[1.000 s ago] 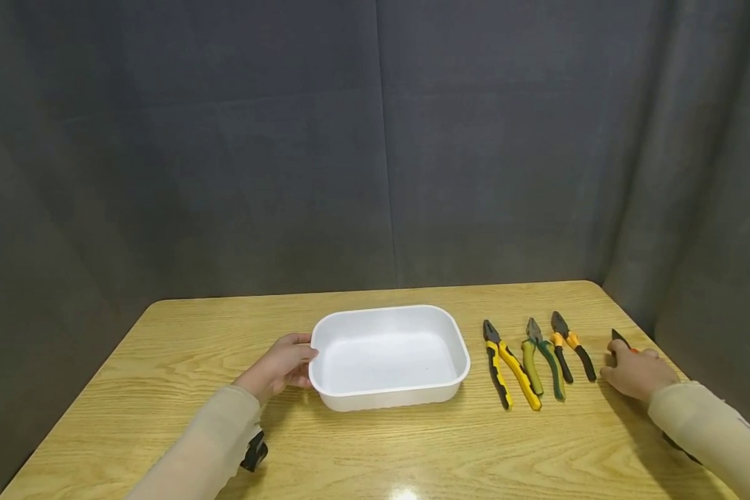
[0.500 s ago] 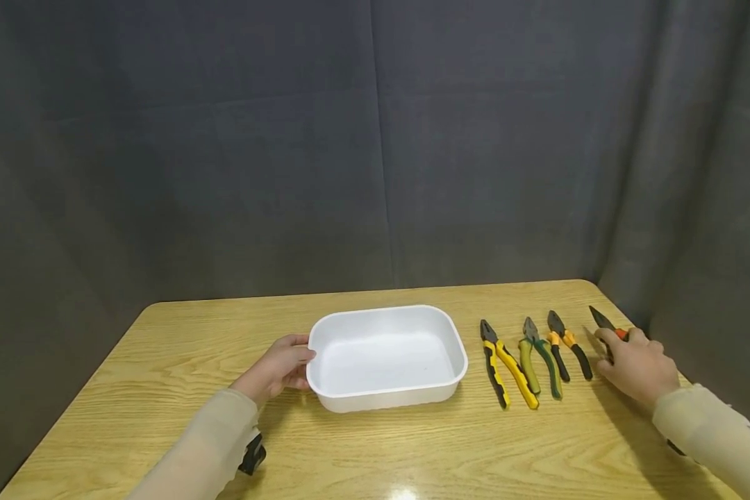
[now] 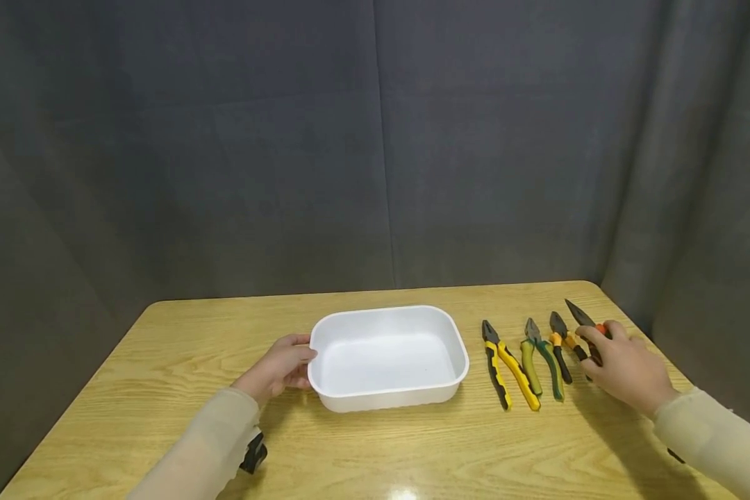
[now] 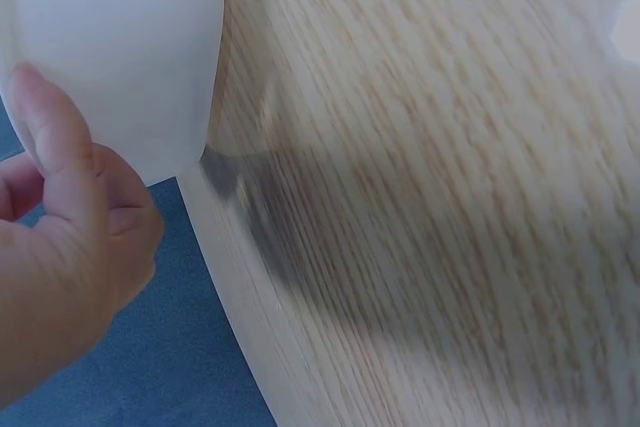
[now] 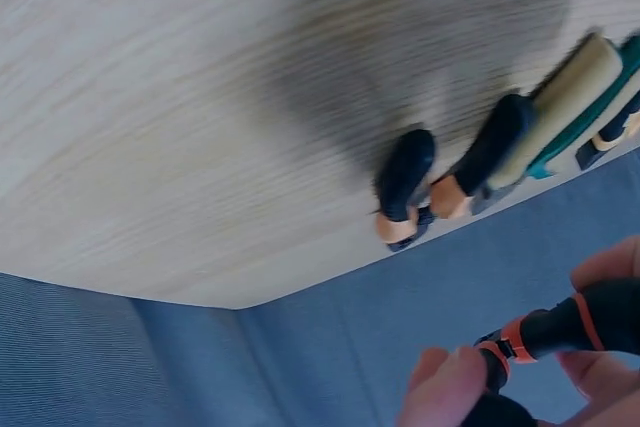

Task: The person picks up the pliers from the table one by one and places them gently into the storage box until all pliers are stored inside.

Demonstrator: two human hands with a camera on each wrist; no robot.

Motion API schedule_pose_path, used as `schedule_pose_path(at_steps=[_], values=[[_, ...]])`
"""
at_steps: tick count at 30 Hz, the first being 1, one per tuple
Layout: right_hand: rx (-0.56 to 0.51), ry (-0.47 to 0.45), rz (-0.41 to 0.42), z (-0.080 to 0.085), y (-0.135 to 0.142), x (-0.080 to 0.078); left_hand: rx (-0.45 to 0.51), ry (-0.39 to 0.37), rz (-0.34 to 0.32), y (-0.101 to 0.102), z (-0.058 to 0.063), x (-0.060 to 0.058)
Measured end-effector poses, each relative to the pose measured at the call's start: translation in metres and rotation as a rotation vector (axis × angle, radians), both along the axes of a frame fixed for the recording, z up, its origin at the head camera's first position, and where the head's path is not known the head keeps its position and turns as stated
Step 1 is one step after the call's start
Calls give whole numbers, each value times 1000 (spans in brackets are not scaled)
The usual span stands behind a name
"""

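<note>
At the tray's left end my left hand [image 3: 281, 369] grips the white plastic tray [image 3: 389, 398], thumb at the rim and the other fingers along the outer wall. The left wrist view shows this thumb against the white tray wall [image 4: 130, 37]. My right hand [image 3: 636, 369] holds long-nose pliers [image 3: 578, 314] with black and red handles, their dark pointed nose aimed away and to the left. In the right wrist view the pliers' handles [image 5: 570, 330] lie between thumb and fingers, raised above the table. The right hand partly covers the orange-and-black pliers [image 3: 557, 325].
Left of the right hand lie green-handled pliers [image 3: 548, 361] and larger yellow-and-black pliers [image 3: 517, 375], side by side on the wooden table [image 3: 375, 451]. The tray has nothing inside. A dark grey curtain [image 3: 287, 173] hangs behind the table and along both sides.
My right hand has lifted the long-nose pliers from the table's right side and moved them left, close to the orange-and-black pliers. The left hand and tray have stayed put.
</note>
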State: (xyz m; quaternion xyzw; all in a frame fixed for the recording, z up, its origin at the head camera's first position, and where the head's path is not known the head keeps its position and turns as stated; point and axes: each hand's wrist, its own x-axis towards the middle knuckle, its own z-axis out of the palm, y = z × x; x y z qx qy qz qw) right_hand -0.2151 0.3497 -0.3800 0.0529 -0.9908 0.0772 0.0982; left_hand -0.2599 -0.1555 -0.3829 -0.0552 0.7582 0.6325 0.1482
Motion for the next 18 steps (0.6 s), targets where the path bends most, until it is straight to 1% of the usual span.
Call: schedule_pose_path(at_steps=[4, 11, 18], values=[[-2, -15, 3, 5, -7, 2, 1, 0, -6, 0, 1, -1], [6, 24, 9, 9, -17, 2, 4, -2, -5, 0, -1, -2], [-10, 20, 4, 13, -24, 3, 7, -9, 2, 0, -1, -2]])
